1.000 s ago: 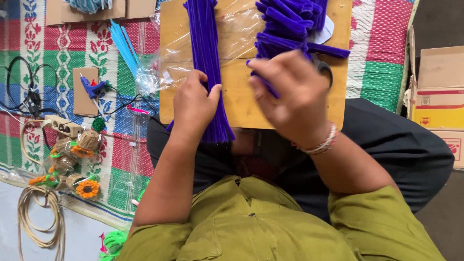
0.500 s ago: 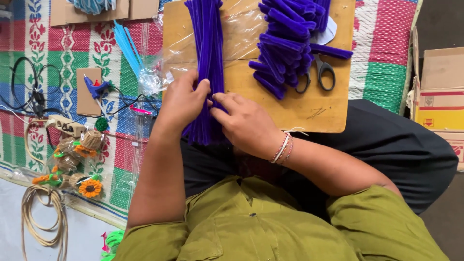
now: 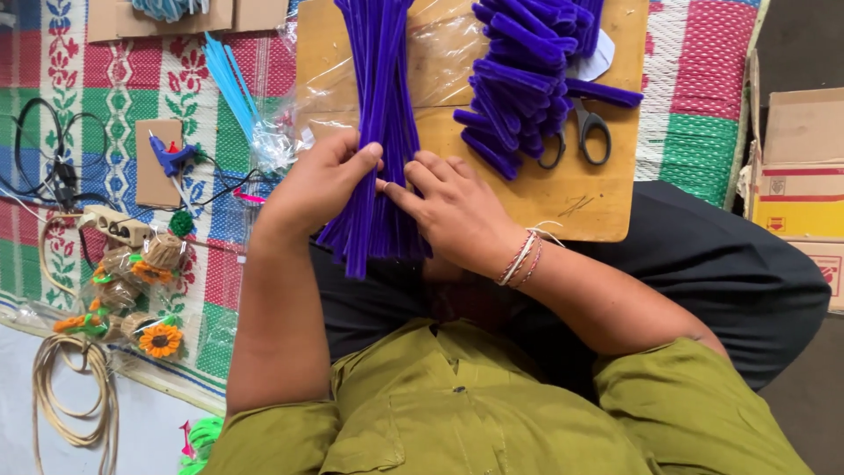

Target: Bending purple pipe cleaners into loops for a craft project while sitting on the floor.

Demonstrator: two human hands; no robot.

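On the wooden board (image 3: 563, 198), both hands grasp the purple pipe-cleaner bundle (image 3: 378, 132): left hand (image 3: 321, 180), right hand (image 3: 453, 207); light, bendy, fuzzy stems, probably best gripped mid-length.

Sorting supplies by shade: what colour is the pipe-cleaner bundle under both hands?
Deep purple; the pipe-cleaner bundle shows best in the head view.

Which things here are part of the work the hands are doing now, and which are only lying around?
In use:
- long purple pipe cleaners, held by left hand and right hand
- wooden board under them
- pile of cut purple pieces

Lying about:
- scissors
- blue glue gun
- light blue pipe cleaners
- small orange flowers
- cardboard boxes
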